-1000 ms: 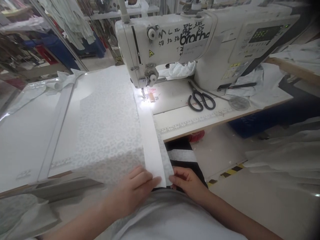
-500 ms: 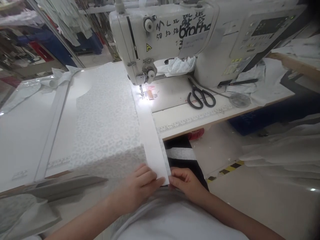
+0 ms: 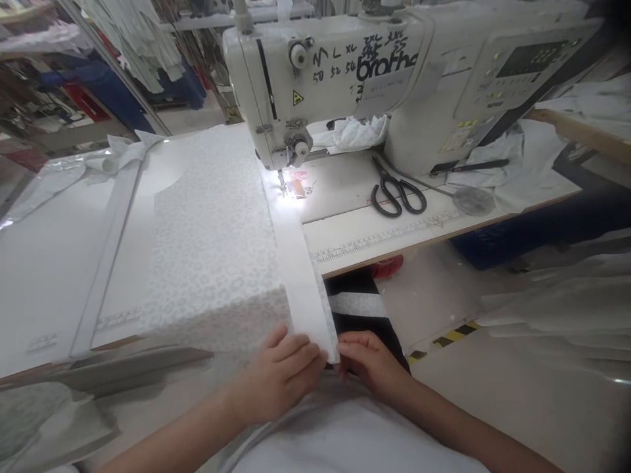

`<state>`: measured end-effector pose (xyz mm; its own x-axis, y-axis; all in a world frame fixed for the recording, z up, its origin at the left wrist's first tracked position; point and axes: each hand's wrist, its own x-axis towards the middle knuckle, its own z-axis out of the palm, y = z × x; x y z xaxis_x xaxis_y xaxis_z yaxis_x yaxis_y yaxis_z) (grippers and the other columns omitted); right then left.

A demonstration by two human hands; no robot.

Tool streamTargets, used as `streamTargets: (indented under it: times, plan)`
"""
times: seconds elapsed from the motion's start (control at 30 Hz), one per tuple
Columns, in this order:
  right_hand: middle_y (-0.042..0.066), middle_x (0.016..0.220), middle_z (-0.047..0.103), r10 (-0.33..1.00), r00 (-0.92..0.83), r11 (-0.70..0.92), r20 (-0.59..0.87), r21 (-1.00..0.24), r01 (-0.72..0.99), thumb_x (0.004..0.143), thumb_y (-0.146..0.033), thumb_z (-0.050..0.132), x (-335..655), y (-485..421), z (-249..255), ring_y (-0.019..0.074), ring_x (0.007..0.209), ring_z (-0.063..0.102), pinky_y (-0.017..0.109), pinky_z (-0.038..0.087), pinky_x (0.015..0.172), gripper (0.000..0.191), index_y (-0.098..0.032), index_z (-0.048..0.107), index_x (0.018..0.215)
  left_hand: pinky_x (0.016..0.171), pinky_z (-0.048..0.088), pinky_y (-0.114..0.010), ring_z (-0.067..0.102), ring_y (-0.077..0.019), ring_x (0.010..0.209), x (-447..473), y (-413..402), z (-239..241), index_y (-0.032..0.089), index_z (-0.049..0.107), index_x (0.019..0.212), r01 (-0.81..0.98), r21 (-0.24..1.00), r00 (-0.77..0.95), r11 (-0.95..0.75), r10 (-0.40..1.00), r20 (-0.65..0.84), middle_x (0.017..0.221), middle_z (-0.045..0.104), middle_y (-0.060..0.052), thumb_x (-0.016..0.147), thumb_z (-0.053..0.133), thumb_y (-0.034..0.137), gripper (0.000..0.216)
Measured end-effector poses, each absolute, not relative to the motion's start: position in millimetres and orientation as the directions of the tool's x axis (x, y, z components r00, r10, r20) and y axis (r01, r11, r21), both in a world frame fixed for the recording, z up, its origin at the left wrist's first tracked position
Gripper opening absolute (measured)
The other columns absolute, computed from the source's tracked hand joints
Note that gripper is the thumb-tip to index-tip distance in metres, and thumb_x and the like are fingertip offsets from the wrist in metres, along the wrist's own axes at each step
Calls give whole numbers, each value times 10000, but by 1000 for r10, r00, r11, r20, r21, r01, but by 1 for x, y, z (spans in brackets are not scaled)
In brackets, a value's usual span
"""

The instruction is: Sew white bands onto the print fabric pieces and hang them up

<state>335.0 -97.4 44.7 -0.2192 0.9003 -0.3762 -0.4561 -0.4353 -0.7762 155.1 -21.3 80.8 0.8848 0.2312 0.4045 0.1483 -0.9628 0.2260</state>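
A pale leopard-print fabric point(image 3: 217, 230) lies on the sewing table, its right edge running under the lit needle of the sewing machine point(image 3: 340, 72). Along that edge a plain white strip point(image 3: 303, 282) comes down off the table toward my body. My left hand point(image 3: 288, 371) grips the strip's near end from the left, fingers curled over it. At the strip's right corner, my right hand point(image 3: 369, 361) pinches the fabric edge between thumb and fingers. The undersides of both grips are hidden.
Black-handled scissors point(image 3: 397, 194) lie on the machine bed, right of the needle. A printed ruler point(image 3: 374, 240) follows the table's front edge. Crumpled fabric point(image 3: 359, 131) sits behind the needle, and a dark pen-like tool point(image 3: 480, 165) lies at the machine's base.
My left hand's fingers have shifted, reaching further over the strip's near end. My right hand stays at the corner, moved slightly right. The machine's display now shows lit digits.
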Motion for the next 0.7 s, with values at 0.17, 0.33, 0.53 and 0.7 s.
streamTargets:
  times: [0.17, 0.33, 0.53, 0.7]
  plan:
    - [64, 870, 558, 991, -15, 132, 132, -959, 252, 796, -151, 484, 351, -94, 62, 185, 804, 544, 328, 466, 712, 139, -169, 581, 894, 864, 318, -355, 543, -156, 816, 159, -25, 86, 160, 592, 958, 202, 320, 859, -926, 325, 396, 823, 638, -17, 826, 531, 102, 157]
    - [90, 983, 600, 767, -395, 639, 506, -548, 540, 845, -46, 439, 357, -81, 73, 210, 996, 508, 363, 436, 860, 204, -149, 555, 977, 859, 374, -343, 548, -144, 787, 165, -16, 104, 184, 584, 895, 173, 476, 834, -862, 385, 394, 800, 629, -8, 823, 516, 106, 126]
    - [86, 814, 598, 741, -435, 670, 512, -521, 529, 839, -24, 398, 354, -68, 90, 180, 794, 529, 321, 473, 716, 181, -122, 548, 811, 898, 464, -360, 492, -215, 1134, 161, 64, 120, 194, 552, 1006, 442, 689, 679, -574, 716, 160, 1244, 506, -87, 911, 374, 255, 211]
    - [45, 715, 597, 681, -431, 724, 592, -459, 515, 869, -32, 405, 351, -65, 93, 144, 724, 545, 255, 475, 659, 221, -139, 547, 739, 1058, 330, -479, 316, -251, 1306, 153, 96, 111, 218, 451, 1268, 578, 490, 717, -653, 693, 79, 1368, 433, -62, 907, 404, 318, 378]
